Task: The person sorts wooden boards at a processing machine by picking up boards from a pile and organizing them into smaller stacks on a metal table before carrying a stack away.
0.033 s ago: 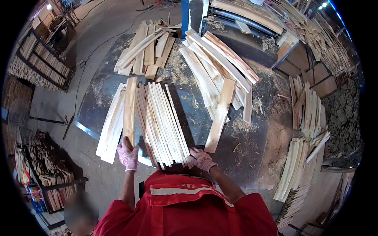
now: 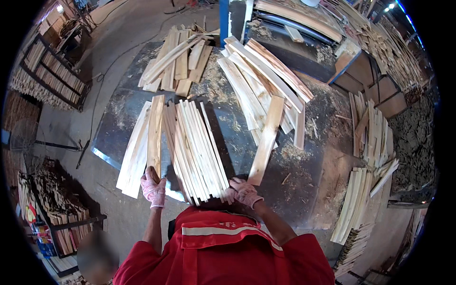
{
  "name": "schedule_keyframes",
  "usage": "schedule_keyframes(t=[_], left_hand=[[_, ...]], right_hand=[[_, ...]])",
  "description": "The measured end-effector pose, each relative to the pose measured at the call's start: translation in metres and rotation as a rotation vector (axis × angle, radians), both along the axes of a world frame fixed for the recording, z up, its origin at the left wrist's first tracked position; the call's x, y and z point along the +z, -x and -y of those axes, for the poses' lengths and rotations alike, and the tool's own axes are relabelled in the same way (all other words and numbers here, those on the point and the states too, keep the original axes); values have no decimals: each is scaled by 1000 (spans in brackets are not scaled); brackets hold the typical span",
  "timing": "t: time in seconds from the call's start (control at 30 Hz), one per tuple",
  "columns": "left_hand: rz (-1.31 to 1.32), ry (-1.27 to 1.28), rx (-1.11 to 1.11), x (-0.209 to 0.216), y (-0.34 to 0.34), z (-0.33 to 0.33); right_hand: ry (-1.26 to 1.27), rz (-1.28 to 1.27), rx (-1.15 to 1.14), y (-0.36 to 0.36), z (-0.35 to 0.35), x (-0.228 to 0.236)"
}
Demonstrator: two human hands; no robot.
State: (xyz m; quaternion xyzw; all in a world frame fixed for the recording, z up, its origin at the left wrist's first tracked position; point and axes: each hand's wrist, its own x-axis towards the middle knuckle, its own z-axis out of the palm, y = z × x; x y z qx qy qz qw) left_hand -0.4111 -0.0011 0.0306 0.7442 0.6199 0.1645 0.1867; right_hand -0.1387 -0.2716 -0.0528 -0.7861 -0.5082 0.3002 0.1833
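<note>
1. Sawdust covers your metal table [image 2: 118,137], mid-frame.
2. Your left hand [image 2: 153,188] curls shut on a brown slat [image 2: 155,133], left of centre.
3. Your right hand [image 2: 243,191] grips the fanned pale slats [image 2: 194,147]' near ends.
4. Blue and red boxes [image 2: 45,232] sit lower left.

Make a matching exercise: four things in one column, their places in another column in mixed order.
1. left hand
2. right hand
3. fanned strips
4. single plank

a. leaning right of the fanned strips
b. between the two hands
c. on the near end of a darker plank
d. at the bundle's near right corner

Pairs: 1-c, 2-d, 3-b, 4-a
</note>
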Motion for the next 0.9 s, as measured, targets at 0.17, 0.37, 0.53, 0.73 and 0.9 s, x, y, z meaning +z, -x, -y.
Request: schedule_keyframes(t=[0.17, 0.37, 0.53, 0.73, 0.9], left_hand=[[-91, 31, -2, 25, -1, -13], [-19, 36, -18, 18, -24, -24], [532, 336, -75, -68, -20, -5], [692, 695, -189, -107, -12, 10], [207, 400, -190, -49, -47, -11]], right_hand=[[-216, 640, -714, -34, -25, -2], [360, 159, -1055, -61, -31, -13], [-178, -213, -873, -62, 7, -55], [-926, -1590, -938, -54, 4, 53], [-1099, -1999, -645, -54, -7, 105]])
